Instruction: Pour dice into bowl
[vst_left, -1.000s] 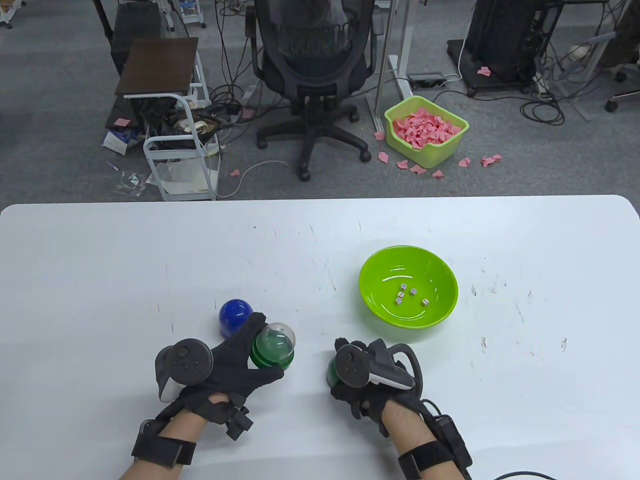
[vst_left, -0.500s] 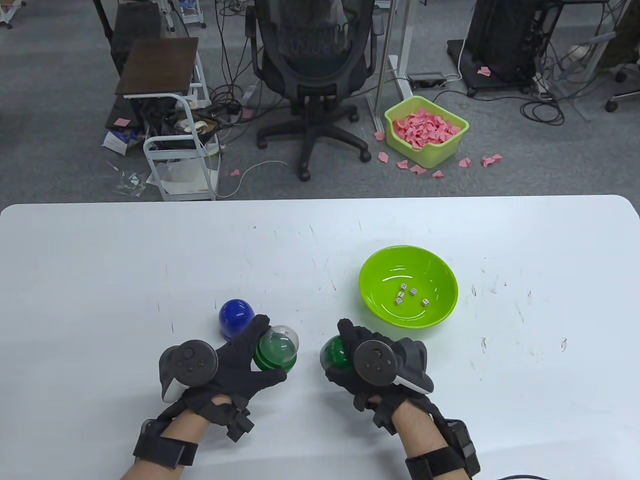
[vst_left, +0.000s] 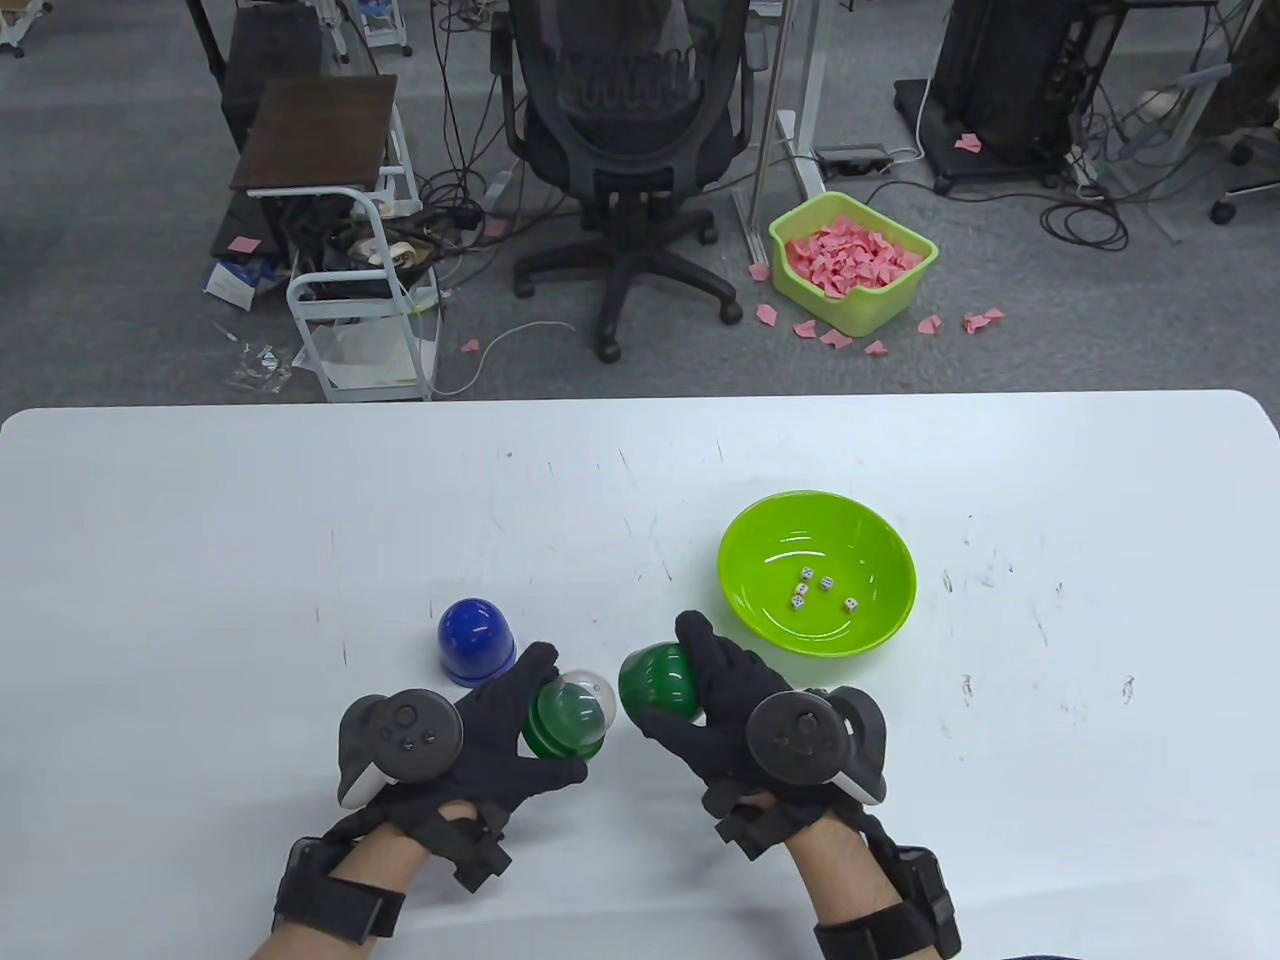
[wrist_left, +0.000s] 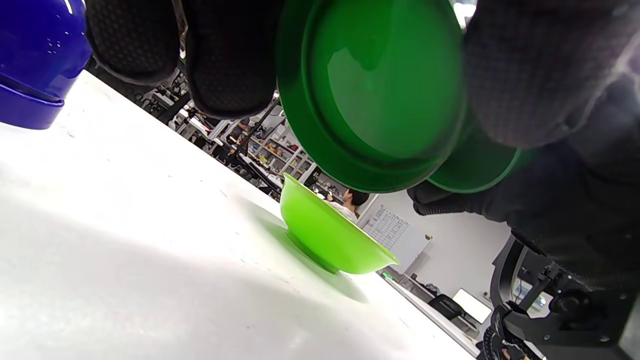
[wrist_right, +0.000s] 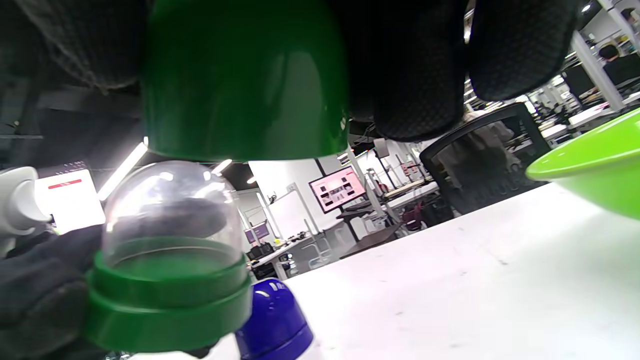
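Holding green cup (vst_left: 657, 682) in right hand (vst_left: 745, 725), fingers (vst_left: 712, 648) curled round it, dome tilting left, rim facing down. Gripping clear-domed base (vst_left: 568, 714) in left hand (vst_left: 480, 735), upright, just beside. Sitting up-right of right hand, nearer it: bowl (vst_left: 880, 625), dice (vst_left: 822, 590) already inside.

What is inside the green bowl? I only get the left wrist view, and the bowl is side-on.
Observer: The table view shows five small dice lying in the bowl.
Operator: Are there dice under the clear dome?
Observer: In the right wrist view, the clear dome that your left hand grips shows no dice.
Operator: What is my other hand doing?
Observer: The right hand holds a green cup beside the dome, not over the bowl.
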